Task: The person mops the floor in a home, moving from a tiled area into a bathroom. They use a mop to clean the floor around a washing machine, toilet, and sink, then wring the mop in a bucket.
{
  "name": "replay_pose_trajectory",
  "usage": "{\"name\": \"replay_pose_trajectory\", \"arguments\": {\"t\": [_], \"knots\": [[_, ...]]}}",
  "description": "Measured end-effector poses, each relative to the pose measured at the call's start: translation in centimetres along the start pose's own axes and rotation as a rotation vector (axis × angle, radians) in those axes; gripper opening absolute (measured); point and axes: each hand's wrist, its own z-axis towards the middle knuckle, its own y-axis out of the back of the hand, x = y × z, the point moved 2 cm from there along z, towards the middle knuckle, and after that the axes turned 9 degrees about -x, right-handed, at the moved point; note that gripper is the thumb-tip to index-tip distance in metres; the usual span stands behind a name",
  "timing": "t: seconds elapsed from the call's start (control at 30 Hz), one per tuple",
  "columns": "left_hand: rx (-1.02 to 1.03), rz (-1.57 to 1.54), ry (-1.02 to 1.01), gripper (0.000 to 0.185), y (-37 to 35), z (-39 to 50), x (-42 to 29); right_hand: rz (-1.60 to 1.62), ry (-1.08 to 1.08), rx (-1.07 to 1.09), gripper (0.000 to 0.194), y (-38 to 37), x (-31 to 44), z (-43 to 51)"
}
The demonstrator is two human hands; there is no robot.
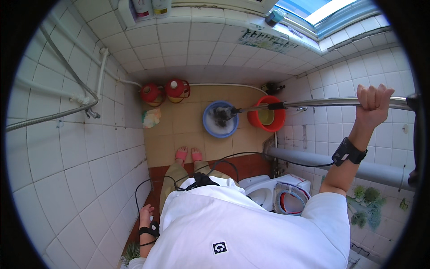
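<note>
My right hand (374,101), raised at the right, is closed around the metal pole of a mop (315,103). The pole slants down to the left. Its dark mop head (223,115) sits in foamy water inside a blue basin (204,125) on the floor. On the way the pole passes over a red bucket (283,116) with a yellowish container (267,117) inside. My left hand (146,212) hangs low at my left side near the tiled wall, fingers loosely curled, with nothing visible in it.
Two red thermos flasks (151,94) (174,90) stand by the far wall, near a crumpled colourful bag (151,117). A grey pipe (302,159) runs along the right. A toilet (292,183) is beside me. A black cable (242,154) links my wrist straps. A metal hose (63,116) crosses the left wall.
</note>
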Motion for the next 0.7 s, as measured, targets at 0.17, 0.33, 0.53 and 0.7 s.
{"name": "replay_pose_trajectory", "arguments": {"t": [0.17,0.33,0.53,0.7], "knots": [[-0.059,-0.01,0.004,0.023,-0.2,-1.9,-1.3,0.094,-0.064,0.323,0.05,0.4,-1.8,-0.2],[-0.032,0.047,-0.009,0.016,0.2,-3.4,-0.8,0.234,-0.122,0.494,0.053,-0.8,-6.9,-1.9],[-0.065,0.028,-0.01,0.015,1.3,-3.7,0.0,0.224,-0.263,0.446,0.057,-2.6,-14.5,-6.1],[-0.064,0.058,-0.026,0.017,1.8,-3.8,0.6,0.028,-0.418,0.402,0.052,-1.7,-20.1,-10.6]]}}
